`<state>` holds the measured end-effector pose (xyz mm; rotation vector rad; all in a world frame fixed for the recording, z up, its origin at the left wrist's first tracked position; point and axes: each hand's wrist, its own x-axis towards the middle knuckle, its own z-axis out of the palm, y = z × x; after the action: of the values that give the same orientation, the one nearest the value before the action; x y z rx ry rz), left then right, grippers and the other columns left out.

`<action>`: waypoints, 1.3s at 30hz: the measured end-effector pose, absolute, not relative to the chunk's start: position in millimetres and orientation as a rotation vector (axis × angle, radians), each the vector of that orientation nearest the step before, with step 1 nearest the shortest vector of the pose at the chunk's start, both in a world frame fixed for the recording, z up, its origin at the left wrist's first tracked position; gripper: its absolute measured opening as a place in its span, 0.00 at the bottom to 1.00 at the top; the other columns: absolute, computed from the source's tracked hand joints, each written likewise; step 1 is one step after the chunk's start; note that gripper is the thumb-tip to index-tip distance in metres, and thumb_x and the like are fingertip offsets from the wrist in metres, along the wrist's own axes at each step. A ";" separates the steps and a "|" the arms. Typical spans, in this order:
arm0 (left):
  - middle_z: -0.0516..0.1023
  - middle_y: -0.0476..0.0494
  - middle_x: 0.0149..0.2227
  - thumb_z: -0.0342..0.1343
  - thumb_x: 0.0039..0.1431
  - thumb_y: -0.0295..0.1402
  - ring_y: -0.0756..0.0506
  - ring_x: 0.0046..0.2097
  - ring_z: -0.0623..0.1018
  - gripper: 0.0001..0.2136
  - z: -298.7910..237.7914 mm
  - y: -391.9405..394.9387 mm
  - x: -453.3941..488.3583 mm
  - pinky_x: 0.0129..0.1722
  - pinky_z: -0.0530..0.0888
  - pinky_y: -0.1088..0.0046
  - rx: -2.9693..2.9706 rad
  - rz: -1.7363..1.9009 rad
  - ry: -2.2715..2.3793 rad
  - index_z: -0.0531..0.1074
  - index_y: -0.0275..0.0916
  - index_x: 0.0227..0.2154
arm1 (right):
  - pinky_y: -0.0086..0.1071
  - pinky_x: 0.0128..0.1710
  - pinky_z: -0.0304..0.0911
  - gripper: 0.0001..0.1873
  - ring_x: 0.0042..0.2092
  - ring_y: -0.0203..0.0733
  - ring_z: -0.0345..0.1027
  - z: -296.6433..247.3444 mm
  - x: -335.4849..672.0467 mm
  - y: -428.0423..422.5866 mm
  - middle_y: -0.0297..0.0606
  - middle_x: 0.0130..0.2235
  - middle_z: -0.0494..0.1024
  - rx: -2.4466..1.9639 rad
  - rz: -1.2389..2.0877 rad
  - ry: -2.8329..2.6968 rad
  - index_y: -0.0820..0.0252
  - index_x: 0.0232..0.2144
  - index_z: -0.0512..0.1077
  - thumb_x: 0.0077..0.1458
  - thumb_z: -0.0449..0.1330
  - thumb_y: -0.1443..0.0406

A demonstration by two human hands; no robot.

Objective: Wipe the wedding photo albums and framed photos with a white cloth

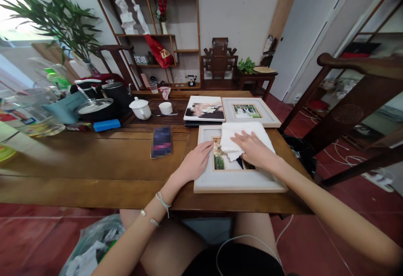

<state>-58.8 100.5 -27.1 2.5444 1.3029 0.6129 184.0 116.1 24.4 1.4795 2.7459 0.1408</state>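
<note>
A white picture frame [241, 183] with a light wood edge lies flat at the table's front edge. Inside its wide white border is a photo [219, 162], partly covered. My right hand [252, 148] lies spread on a white cloth or paper towel [252, 130], pressing it onto the upper part of the frame. Along the frame's left border rests my left hand [199, 158], fingers stretched out and holding nothing. Behind it are a second white frame [269, 116] with a small photo and a white-edged photo panel [206, 101] lying on something dark.
A phone [161, 142] lies left of the frames. Further back stand a lidded white cup [140, 109], a small white bowl [165, 108] and a black kettle [115, 94]. A blue box [107, 125] sits left. A wooden chair [349, 99] stands close at the right.
</note>
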 end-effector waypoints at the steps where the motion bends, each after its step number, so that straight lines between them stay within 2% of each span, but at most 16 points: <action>1: 0.61 0.36 0.64 0.38 0.67 0.29 0.41 0.65 0.61 0.22 -27.3 100.4 -58.6 0.64 0.62 0.58 2.548 0.613 1.308 0.60 0.33 0.61 | 0.57 0.60 0.48 0.37 0.65 0.59 0.51 27.7 182.7 103.5 0.53 0.63 0.63 1.453 0.098 2.754 0.68 0.61 0.60 0.45 0.49 0.78; 6: 0.61 0.36 0.64 0.39 0.66 0.29 0.42 0.65 0.60 0.22 -28.0 99.8 -59.4 0.65 0.60 0.60 2.570 0.629 1.286 0.60 0.31 0.61 | 0.52 0.61 0.53 0.39 0.63 0.57 0.55 36.3 173.7 29.9 0.51 0.60 0.67 1.286 -0.061 2.826 0.67 0.59 0.63 0.40 0.51 0.78; 9: 0.60 0.36 0.65 0.40 0.64 0.27 0.42 0.66 0.60 0.23 -26.2 99.3 -60.5 0.65 0.60 0.60 2.573 0.625 1.262 0.59 0.32 0.62 | 0.55 0.59 0.55 0.41 0.63 0.61 0.55 32.1 167.2 -3.3 0.53 0.61 0.65 1.143 0.039 2.919 0.67 0.59 0.62 0.38 0.52 0.78; 12: 0.59 0.36 0.65 0.41 0.64 0.27 0.42 0.66 0.59 0.24 -24.4 99.2 -60.9 0.65 0.60 0.59 2.576 0.607 1.240 0.59 0.32 0.62 | 0.57 0.59 0.55 0.39 0.63 0.63 0.54 22.7 164.4 -11.2 0.56 0.61 0.65 1.088 0.224 2.998 0.67 0.59 0.62 0.40 0.52 0.78; 17: 0.60 0.34 0.64 0.39 0.66 0.28 0.41 0.65 0.60 0.22 -27.2 100.3 -59.7 0.65 0.59 0.60 2.580 0.608 1.283 0.60 0.29 0.61 | 0.52 0.59 0.56 0.34 0.62 0.58 0.58 3.9 183.2 37.7 0.52 0.59 0.69 1.232 0.481 2.940 0.68 0.56 0.65 0.45 0.49 0.81; 20: 0.61 0.36 0.64 0.38 0.67 0.29 0.42 0.65 0.60 0.22 -29.8 101.0 -59.8 0.65 0.60 0.59 2.583 0.622 1.293 0.60 0.32 0.61 | 0.52 0.59 0.55 0.31 0.62 0.57 0.58 -1.9 207.4 84.4 0.54 0.58 0.70 1.370 0.608 2.890 0.69 0.55 0.67 0.48 0.48 0.81; 24: 0.61 0.37 0.64 0.39 0.67 0.29 0.43 0.65 0.61 0.21 -30.6 101.4 -60.8 0.65 0.59 0.61 2.583 0.640 1.287 0.61 0.34 0.61 | 0.50 0.60 0.53 0.32 0.62 0.55 0.57 2.9 233.6 133.7 0.54 0.59 0.69 1.555 0.727 2.894 0.70 0.57 0.64 0.49 0.48 0.80; 26: 0.61 0.37 0.64 0.39 0.67 0.29 0.43 0.65 0.60 0.21 -30.6 101.3 -61.0 0.65 0.60 0.61 2.579 0.640 1.290 0.61 0.34 0.61 | 0.52 0.61 0.49 0.33 0.64 0.55 0.54 7.0 238.1 148.6 0.52 0.60 0.68 1.571 0.700 2.915 0.68 0.58 0.63 0.47 0.50 0.79; 29: 0.61 0.38 0.64 0.39 0.67 0.30 0.43 0.65 0.60 0.21 -30.8 101.1 -60.9 0.64 0.61 0.60 2.567 0.643 1.301 0.60 0.35 0.61 | 0.63 0.61 0.39 0.34 0.67 0.61 0.44 9.8 235.9 161.1 0.49 0.63 0.64 1.551 0.579 2.907 0.63 0.57 0.66 0.44 0.53 0.76; 31: 0.61 0.38 0.64 0.39 0.67 0.30 0.43 0.65 0.60 0.21 -31.0 101.2 -60.9 0.64 0.61 0.60 2.568 0.639 1.300 0.60 0.35 0.61 | 0.68 0.59 0.38 0.35 0.67 0.64 0.41 9.8 232.1 165.0 0.48 0.65 0.60 1.603 0.464 2.865 0.60 0.57 0.66 0.43 0.54 0.74; 35: 0.61 0.37 0.64 0.39 0.67 0.30 0.42 0.65 0.61 0.21 -31.0 101.6 -60.9 0.64 0.61 0.58 2.581 0.641 1.284 0.60 0.34 0.61 | 0.67 0.59 0.43 0.36 0.66 0.62 0.47 12.4 224.6 163.1 0.47 0.64 0.61 1.697 0.287 2.784 0.59 0.59 0.62 0.46 0.51 0.75; 39: 0.62 0.37 0.64 0.39 0.67 0.30 0.42 0.65 0.61 0.21 -30.1 101.8 -60.0 0.64 0.61 0.59 2.581 0.644 1.291 0.61 0.34 0.61 | 0.63 0.60 0.44 0.36 0.64 0.61 0.52 17.8 211.4 142.4 0.47 0.62 0.64 1.646 0.250 2.752 0.60 0.60 0.61 0.46 0.51 0.75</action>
<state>-60.0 101.8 -30.1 2.5807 1.2908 0.6441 211.4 142.4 17.8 1.6461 2.7525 0.2502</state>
